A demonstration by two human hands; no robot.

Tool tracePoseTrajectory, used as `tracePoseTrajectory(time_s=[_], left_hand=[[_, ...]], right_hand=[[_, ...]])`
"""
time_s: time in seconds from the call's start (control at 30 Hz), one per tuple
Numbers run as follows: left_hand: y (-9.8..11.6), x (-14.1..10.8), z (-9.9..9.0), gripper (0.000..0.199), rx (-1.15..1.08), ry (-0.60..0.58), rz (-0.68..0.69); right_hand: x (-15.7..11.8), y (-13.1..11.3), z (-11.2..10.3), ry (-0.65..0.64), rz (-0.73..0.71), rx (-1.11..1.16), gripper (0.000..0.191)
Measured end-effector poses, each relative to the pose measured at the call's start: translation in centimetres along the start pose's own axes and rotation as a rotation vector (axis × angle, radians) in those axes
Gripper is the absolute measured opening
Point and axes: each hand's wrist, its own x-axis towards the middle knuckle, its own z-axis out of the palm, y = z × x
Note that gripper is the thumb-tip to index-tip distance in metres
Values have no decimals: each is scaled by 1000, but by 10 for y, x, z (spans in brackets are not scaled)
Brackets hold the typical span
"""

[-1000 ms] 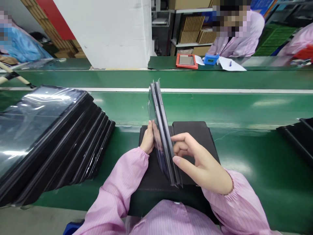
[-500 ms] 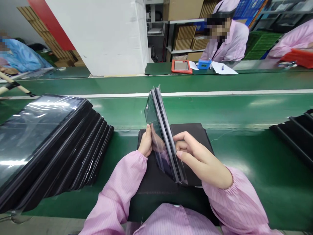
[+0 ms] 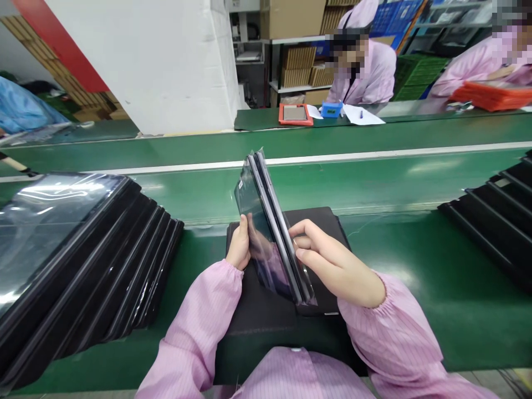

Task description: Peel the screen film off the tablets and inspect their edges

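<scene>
Two flat dark tablets in clear film (image 3: 266,233) stand tilted, pressed face to face, above a black folder-like case (image 3: 266,313) on the green work surface. My left hand (image 3: 240,244) grips their left side, thumb on the glossy face, the other fingers largely hidden. At the right side, my right hand (image 3: 328,260) has its fingers bent, with the fingertips at the film on the back of the right tablet. The lower edges of the tablets are over the case.
A fanned stack of film-wrapped tablets (image 3: 83,249) lies at left, another dark stack (image 3: 499,216) at right. Beyond the green belt (image 3: 374,183), a person in pink (image 3: 380,66) sits near an orange-framed tablet (image 3: 295,114) and a blue box (image 3: 331,110).
The view has turned slightly to the right, so most things appear shifted left. Both hands keep nearly the same pose at the tablets.
</scene>
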Motion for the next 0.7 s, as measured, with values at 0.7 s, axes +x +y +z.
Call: tracePoseTrajectory(time_s=[0.7], left_hand=[[2, -5, 1, 64, -8, -5, 24]], right_hand=[[-1, -2, -11, -113, -5, 12, 14]])
